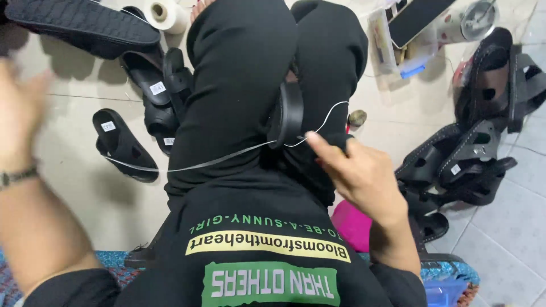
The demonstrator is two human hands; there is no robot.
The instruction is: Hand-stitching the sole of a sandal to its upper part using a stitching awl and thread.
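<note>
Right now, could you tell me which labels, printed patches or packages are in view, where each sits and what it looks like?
Small white stickers: on the insoles of the black sandals, left floor.
White tag: square, on a black sandal in the right pile.
Printed patches: yellow band above a green block, on the black shirt.
Clear plastic box: rectangular, top right floor.

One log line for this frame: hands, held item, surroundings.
right hand: pinching white thread | black sandal: between knees | left hand: raised, blurred, empty | sandals on floor both sides
</note>
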